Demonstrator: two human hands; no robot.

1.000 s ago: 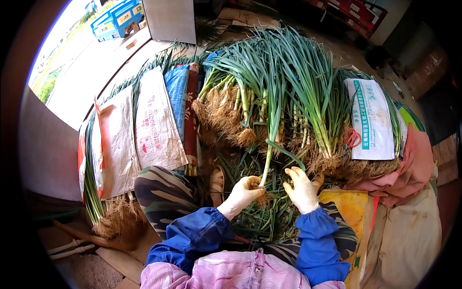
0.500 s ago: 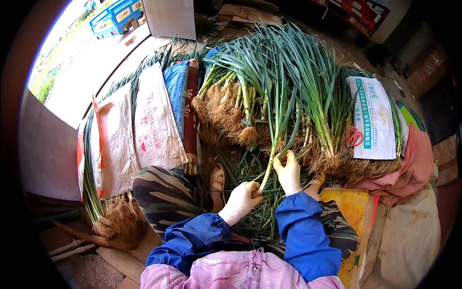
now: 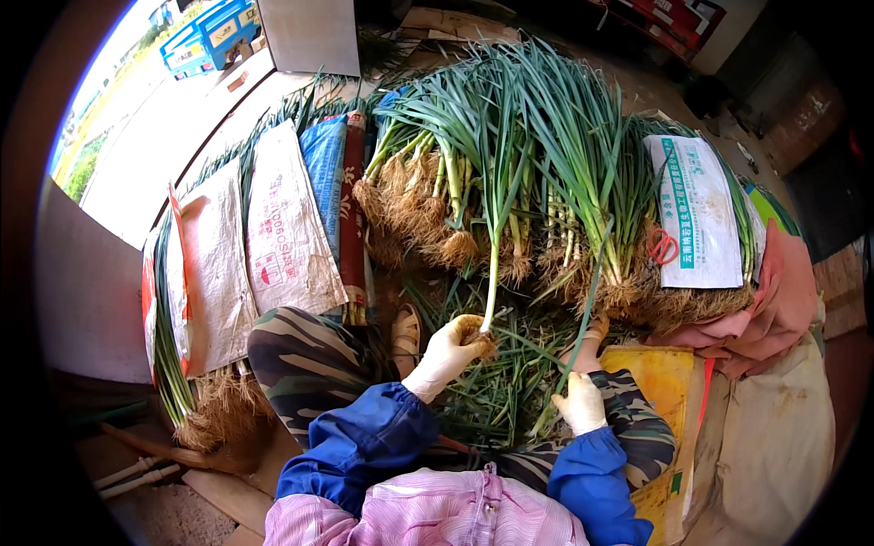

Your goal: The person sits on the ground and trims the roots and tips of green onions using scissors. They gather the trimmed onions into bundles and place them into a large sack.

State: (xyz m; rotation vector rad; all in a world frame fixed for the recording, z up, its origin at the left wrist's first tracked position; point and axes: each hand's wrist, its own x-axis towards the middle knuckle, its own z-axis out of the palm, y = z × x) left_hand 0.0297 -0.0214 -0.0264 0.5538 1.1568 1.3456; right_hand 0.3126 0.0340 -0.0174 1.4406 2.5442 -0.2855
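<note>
My left hand [image 3: 448,355], in a pale glove, is closed around the root end of a green onion [image 3: 492,282]. The onion's white stem stands nearly upright, and its leaves run up against the big heap of green onions [image 3: 583,173] in front of me. Lower and to the right, my gloved right hand [image 3: 583,403] pinches a long green leaf [image 3: 590,305], which is apart from the held stem. Beneath both hands lies a litter of loose leaves [image 3: 519,382].
Red-handled scissors [image 3: 662,246] lie beside a white sack [image 3: 699,214] on the right-hand bundles. Pale sacks [image 3: 287,223] cover more onions at the left. A yellow sack [image 3: 651,391] lies by my right knee. Outside stands a blue cart [image 3: 214,38].
My right hand has moved from the onion's stem down and to the right, bringing a leaf away. The stem in my left hand has swung more upright.
</note>
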